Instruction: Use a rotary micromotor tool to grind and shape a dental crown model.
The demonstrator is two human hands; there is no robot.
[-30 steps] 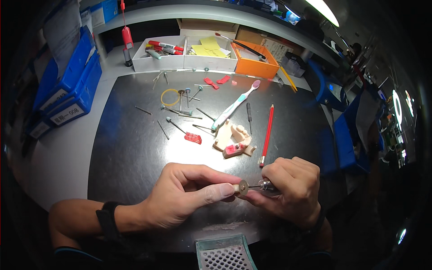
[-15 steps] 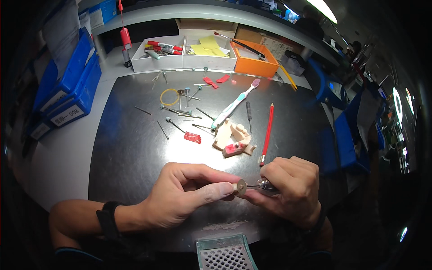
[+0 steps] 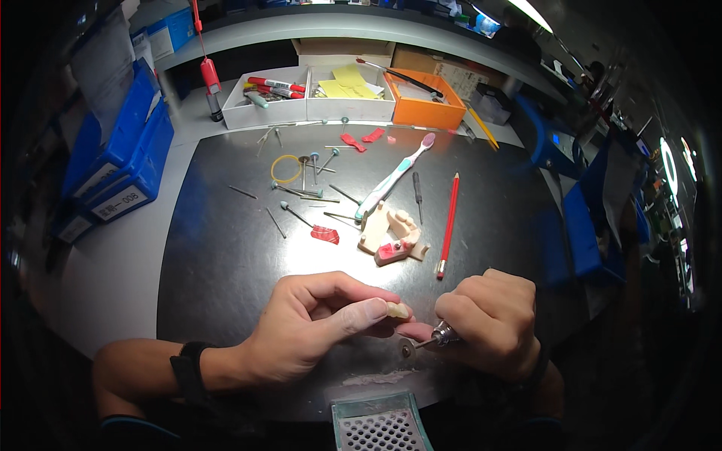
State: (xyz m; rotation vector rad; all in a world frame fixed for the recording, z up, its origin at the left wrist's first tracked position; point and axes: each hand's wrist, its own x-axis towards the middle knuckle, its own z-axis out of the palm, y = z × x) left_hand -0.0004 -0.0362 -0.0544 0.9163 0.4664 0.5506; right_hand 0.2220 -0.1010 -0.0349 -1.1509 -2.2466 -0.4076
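Note:
Between thumb and fingers, my left hand (image 3: 312,323) pinches a small cream dental piece (image 3: 398,310), shaped like a few teeth. My right hand (image 3: 489,323) is wrapped round a rotary handpiece (image 3: 445,333) with a metal collar. On its shank sits a thin round cutting disc (image 3: 407,348), below the dental piece and apart from it. Beyond my hands a beige dental model (image 3: 387,234) with a red-pink patch rests on the dark mat. A red pencil (image 3: 448,225) lies to its right, and a toothbrush (image 3: 395,179) behind it.
Several rotary burs (image 3: 304,171), a yellow rubber band (image 3: 286,169) and red scraps (image 3: 326,234) lie on the mat. White trays (image 3: 267,113) and an orange tray (image 3: 425,109) line the back. Blue bins (image 3: 124,161) stand at left. A perforated grate (image 3: 380,430) sits at the front edge.
The cutting disc has moved down and away from the dental piece, which now shows more fully. My right hand has tilted the handpiece; my left hand keeps its pinch.

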